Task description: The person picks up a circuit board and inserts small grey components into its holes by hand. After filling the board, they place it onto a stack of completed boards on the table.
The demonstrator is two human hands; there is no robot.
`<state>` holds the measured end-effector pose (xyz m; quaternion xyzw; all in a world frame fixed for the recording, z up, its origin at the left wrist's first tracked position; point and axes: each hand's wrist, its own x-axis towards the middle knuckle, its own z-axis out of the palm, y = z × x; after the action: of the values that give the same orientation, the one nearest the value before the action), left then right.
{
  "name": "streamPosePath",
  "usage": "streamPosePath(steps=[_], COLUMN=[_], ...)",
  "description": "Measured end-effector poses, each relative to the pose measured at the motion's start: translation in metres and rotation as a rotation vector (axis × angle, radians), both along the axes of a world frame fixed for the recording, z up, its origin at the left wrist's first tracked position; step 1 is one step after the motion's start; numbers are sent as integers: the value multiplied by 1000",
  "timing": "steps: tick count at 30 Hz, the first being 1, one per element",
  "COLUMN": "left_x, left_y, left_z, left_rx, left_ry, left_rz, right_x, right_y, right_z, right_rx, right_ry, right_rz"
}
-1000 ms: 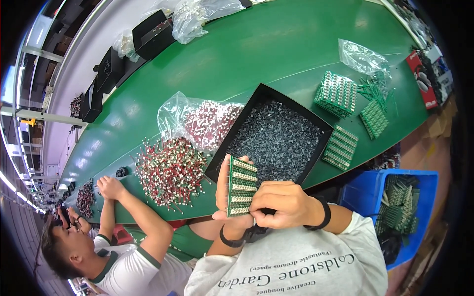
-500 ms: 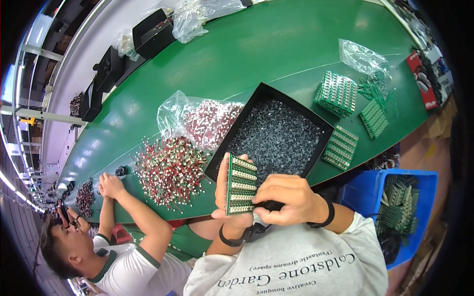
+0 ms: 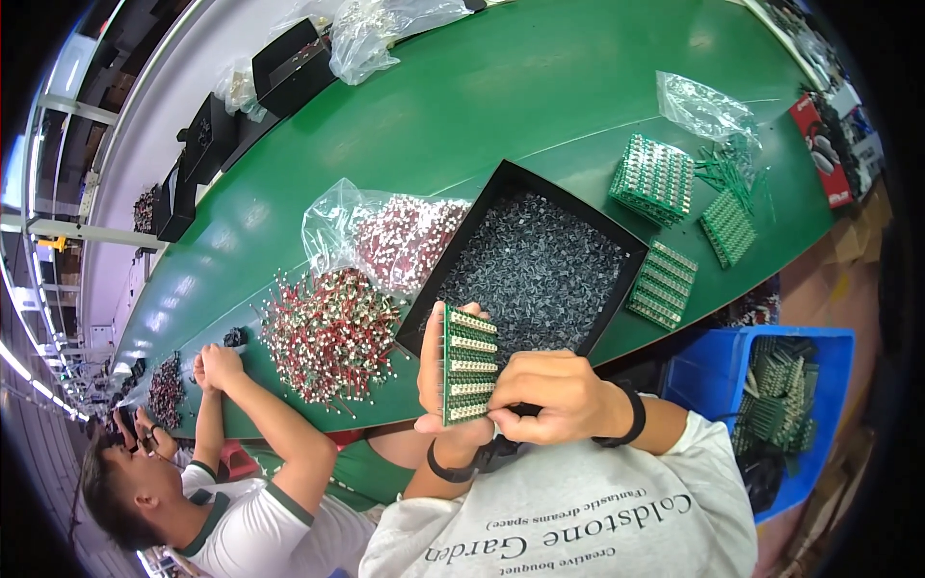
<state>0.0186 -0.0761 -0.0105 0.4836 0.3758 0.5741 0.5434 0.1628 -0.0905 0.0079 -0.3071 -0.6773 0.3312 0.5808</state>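
Left hand [image 3: 431, 371] gripping one rectangular green board [image 3: 470, 366], pale connector rows, at near side of one black box [image 3: 416, 328] of small grey bits. Right hand [image 3: 554, 395] pinched at board's lower corner; can't tell what dark item it holds. One loose spiky wire heap [image 3: 332, 337], one crinkly clear bag [image 3: 332, 226] beside it.

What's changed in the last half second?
The right hand moved slightly down and left, toward the lower right corner of the green board; the dark thing in it shows less. Nothing visibly taken or let go. The left hand still holds the board; black box and wire pile unchanged.
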Motion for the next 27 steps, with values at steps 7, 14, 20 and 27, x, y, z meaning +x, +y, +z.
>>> streamPosePath(steps=[7,14,20,27], left_x=[-4,0,2,-7], left_y=[0,-1,-3,0], left_z=[-3,-3,-2,-1], left_rx=[1,9,-8,-90], left_ry=[-126,-114,-106,-255], left_rz=[-19,1,8,-73], right_x=[16,0,2,10], right_y=[2,-8,-8,-9], right_z=[3,-7,-4,1], right_rx=[-29,-12,-39,-11], right_ry=[-92,-87,-36,46], right_rz=[-87,-17,-14,-19])
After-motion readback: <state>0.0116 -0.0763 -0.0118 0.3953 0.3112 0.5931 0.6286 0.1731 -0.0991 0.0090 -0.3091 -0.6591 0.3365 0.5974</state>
